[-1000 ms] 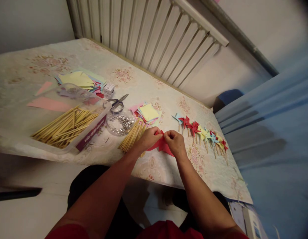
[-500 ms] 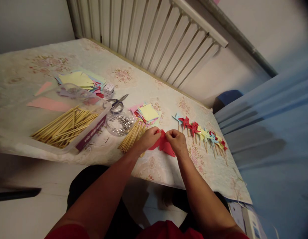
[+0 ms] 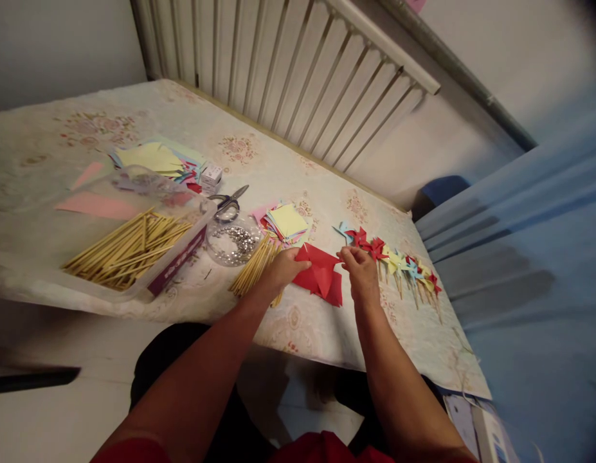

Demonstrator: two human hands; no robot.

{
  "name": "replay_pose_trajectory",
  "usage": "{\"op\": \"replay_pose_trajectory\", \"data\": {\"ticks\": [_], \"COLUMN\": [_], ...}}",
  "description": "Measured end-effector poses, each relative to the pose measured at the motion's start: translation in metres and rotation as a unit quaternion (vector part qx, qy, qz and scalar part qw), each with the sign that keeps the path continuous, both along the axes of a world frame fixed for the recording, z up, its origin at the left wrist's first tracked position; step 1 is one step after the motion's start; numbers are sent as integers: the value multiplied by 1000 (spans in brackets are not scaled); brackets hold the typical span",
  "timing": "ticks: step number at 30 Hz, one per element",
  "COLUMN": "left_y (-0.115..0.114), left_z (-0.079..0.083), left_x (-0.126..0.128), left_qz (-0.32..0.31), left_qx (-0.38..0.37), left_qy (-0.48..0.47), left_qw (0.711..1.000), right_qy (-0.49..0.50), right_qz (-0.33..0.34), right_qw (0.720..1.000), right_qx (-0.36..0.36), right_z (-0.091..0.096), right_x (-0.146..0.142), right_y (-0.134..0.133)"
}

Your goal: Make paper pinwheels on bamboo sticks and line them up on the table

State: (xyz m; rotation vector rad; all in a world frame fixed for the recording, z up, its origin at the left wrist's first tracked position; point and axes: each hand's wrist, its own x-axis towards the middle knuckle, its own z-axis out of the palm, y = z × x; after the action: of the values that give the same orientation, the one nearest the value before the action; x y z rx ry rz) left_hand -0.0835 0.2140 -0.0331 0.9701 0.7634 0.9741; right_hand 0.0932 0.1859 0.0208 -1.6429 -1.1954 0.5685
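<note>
A red paper square [image 3: 321,267] with cut flaps is held up just over the tablecloth, and one pointed flap hangs down its middle. My left hand [image 3: 285,267] pinches its left edge between thumb and fingers. At the upper right corner, the fingertips of my right hand [image 3: 359,270] are closed on a tip of the paper. More red paper lies below it. Bamboo sticks [image 3: 253,267] are bundled beside my left wrist. A stack of small coloured paper squares [image 3: 287,220] sits just beyond the left hand.
Finished paper pinwheels [image 3: 397,260] lie in a row at right. On the left are a clear bin [image 3: 134,292] of sticks, a round dish [image 3: 233,243] of small metal pieces, scissors [image 3: 229,202], a small box [image 3: 211,177] and larger paper sheets [image 3: 148,157]. A radiator [image 3: 288,77] lines the back.
My right hand has moved right, away from my left hand. The red paper, folded up between the hands before, is now spread flatter and shows its face.
</note>
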Motion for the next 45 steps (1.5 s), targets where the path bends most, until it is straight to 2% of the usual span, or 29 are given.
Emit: {"op": "replay_pose_trajectory", "data": {"ticks": [3, 8, 10, 13, 20, 26, 29, 33, 35, 40, 45], "left_y": [-2, -6, -7, -9, -10, -14, -19, -25, -27, -25, -25], "left_z": [6, 7, 6, 5, 1, -13, -14, -10, -8, -9, -11], "left_x": [-1, 1, 2, 5, 10, 20, 23, 24, 24, 22, 21], "left_qz": [0, -16, -29, -39, 8, 20, -19, -135, -159, -145, -147], "left_qx": [-40, -54, -56, -68, -45, 73, 100, 28, 13, 27, 47], "left_qy": [-65, -115, -119, -120, -56, 93, 134, 103, 112, 128, 140], "left_qw": [997, 992, 991, 990, 997, 993, 986, 985, 981, 981, 978], "right_qy": [102, 286, 328, 349, 297, 286, 287, 292, 284, 149, -7], "right_qz": [-13, 49, 61, 50, 64, 39, 40, 63, 81, 98, 46], "right_qw": [994, 954, 939, 933, 950, 955, 954, 944, 940, 951, 967], "right_qx": [-27, -81, -88, -78, -73, -66, -80, -137, -172, -253, -251], "right_z": [-9, -28, -33, -40, -50, -52, -47, -40, -39, -49, -59], "right_x": [6, -7, -13, -18, -10, 5, 19, 47, 64, 102, 127], "right_y": [-11, -30, -33, -35, -41, -56, -68, -87, -96, -105, -100]}}
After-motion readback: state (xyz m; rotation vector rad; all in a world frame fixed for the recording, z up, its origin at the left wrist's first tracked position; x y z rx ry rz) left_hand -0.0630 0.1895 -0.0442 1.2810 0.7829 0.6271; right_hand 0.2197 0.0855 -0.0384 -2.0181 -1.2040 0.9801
